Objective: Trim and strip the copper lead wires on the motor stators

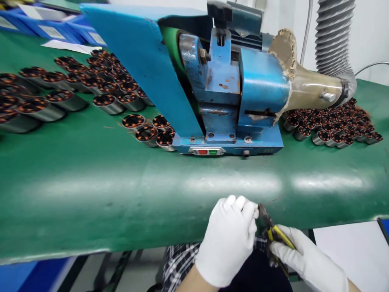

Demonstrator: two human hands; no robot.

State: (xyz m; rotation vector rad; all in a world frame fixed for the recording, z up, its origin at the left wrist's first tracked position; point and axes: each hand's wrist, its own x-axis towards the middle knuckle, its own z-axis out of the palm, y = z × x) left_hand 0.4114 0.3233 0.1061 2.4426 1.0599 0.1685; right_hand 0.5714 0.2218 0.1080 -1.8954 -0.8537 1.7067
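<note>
My left hand [228, 239], in a white glove, is closed in a fist over the front edge of the green bench. Whatever it holds is hidden behind the curled fingers. In my right hand [304, 253], also gloved in white, is a pair of diagonal cutters [277, 233] with yellow handles. Their dark jaws point up and left, right beside the fingertips of my left hand. Whether the jaws are biting on anything is too small to tell.
A blue belt sander [219, 89] stands behind my hands, with a red and green switch [207, 152]. Motor stators with copper windings [146, 132] stand at its left, and more stators [334, 123] at its right. A grey hose [336, 36] and blue bins [51, 28] are farther back.
</note>
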